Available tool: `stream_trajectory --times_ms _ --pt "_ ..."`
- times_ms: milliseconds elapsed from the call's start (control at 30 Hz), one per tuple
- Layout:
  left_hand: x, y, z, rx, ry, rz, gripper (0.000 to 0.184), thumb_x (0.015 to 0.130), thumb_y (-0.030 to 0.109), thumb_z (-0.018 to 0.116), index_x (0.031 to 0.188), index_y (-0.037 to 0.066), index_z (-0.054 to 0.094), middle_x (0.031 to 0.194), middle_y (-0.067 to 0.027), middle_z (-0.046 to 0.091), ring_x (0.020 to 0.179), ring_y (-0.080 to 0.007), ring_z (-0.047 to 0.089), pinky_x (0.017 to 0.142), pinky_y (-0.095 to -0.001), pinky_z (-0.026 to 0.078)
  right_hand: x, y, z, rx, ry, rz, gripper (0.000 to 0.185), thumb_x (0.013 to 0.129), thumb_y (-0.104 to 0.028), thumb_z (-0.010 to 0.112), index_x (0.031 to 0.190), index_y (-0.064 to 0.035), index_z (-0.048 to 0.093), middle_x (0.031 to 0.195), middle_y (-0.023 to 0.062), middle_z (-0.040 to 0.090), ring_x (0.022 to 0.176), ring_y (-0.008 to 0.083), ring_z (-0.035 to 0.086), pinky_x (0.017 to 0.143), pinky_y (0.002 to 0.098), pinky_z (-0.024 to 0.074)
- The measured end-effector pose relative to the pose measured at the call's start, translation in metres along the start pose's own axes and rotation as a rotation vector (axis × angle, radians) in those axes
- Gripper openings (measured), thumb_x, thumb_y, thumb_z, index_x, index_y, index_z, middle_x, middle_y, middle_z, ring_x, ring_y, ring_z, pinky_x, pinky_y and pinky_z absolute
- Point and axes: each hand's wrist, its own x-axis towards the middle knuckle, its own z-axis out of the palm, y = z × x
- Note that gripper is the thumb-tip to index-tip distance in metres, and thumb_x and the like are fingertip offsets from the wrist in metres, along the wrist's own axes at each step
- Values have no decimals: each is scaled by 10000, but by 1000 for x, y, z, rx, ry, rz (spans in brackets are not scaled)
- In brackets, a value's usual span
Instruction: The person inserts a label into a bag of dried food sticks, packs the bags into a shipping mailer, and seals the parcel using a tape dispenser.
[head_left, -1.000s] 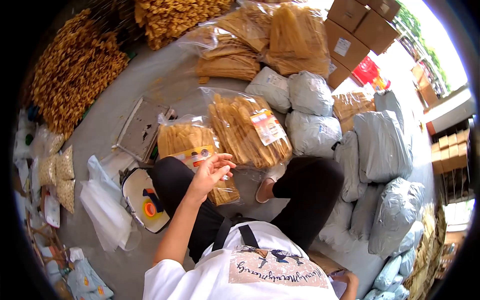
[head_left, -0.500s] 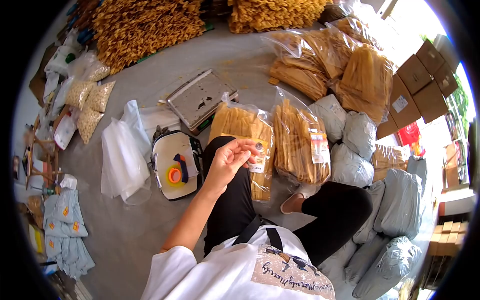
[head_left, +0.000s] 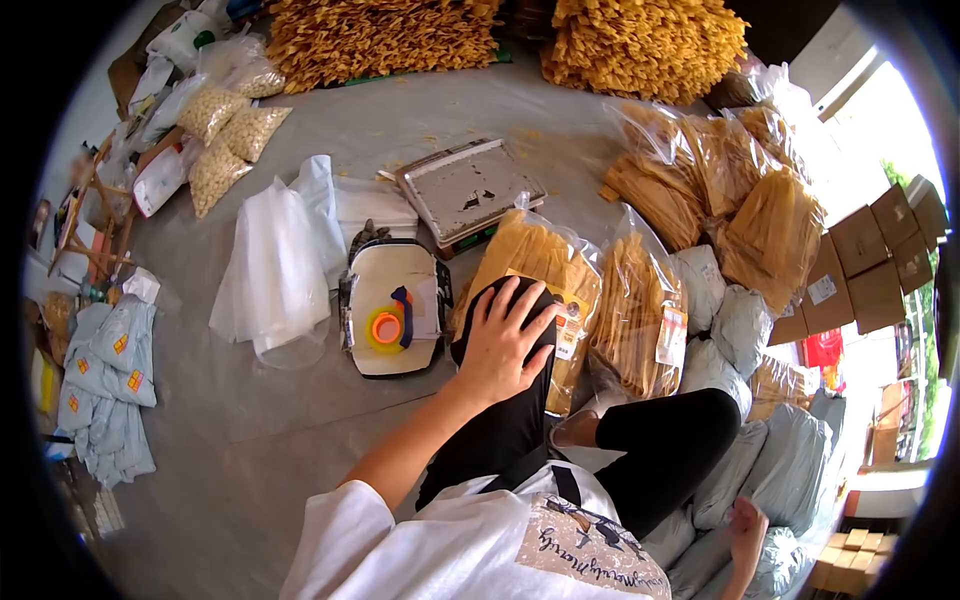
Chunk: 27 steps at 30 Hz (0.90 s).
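My left hand [head_left: 508,335] lies palm down on my bent knee, its fingers spread and holding nothing. Just beyond that knee is a clear bag of yellow dried strips [head_left: 530,260] with an orange and white label. A second bag of dried strips [head_left: 630,325] leans beside it, also labelled. At the lower right, my right hand [head_left: 746,528] hangs near grey parcels with its fingers curled in; nothing shows in it. Left of my knee, a cut-open container [head_left: 375,275] holds an orange tape roll [head_left: 385,327] and a dark blue tool [head_left: 404,312].
A worn platform scale [head_left: 470,190] sits beyond the container. Empty clear plastic bags [head_left: 275,265] lie to its left. Grey parcels [head_left: 785,465] crowd my right side, below cardboard boxes [head_left: 862,245]. Large stacks of dried strips [head_left: 385,40] stand at the back.
My left hand, raised with fingers pinched before, has come down flat and spread on my knee. My right hand has come into view at the lower right. The view has shifted left.
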Motion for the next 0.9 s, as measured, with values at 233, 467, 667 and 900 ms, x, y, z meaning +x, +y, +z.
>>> stream_trajectory --times_ms 233,467,667,900 --pt "-22 -16 -24 -18 -10 -84 441 798 307 591 1188 105 555 1362 -111 387 1266 -341 310 1033 -490 241 83 -223 113 -142 37 -747 197 859 18 519 1037 25 603 1007 149 634 790 195 646 622 255 513" --pt "-78 -38 -71 -65 260 -327 302 805 149 608 1101 90 608 1268 -98 486 1222 -309 388 1031 -428 276 150 -271 239 -232 -326 -985 240 798 -11 555 1032 24 596 1078 176 605 934 343 601 796 370 488" --pt "-121 -122 -54 -937 601 -1066 328 930 283 472 1093 20 580 984 -75 649 864 -145 609 790 -273 462 141 -236 308 -282 -538 -992 468 737 1 595 1195 10 499 1347 269 346 1131 434 457 933 411 420" --pt "-202 -329 36 -890 764 -1462 227 818 85 563 1034 22 596 880 -65 653 705 -120 603 588 -256 471 146 -185 354 -255 -673 -592 791 738 -110 673 1385 9 234 1425 319 126 1276 451 278 1013 398 341"
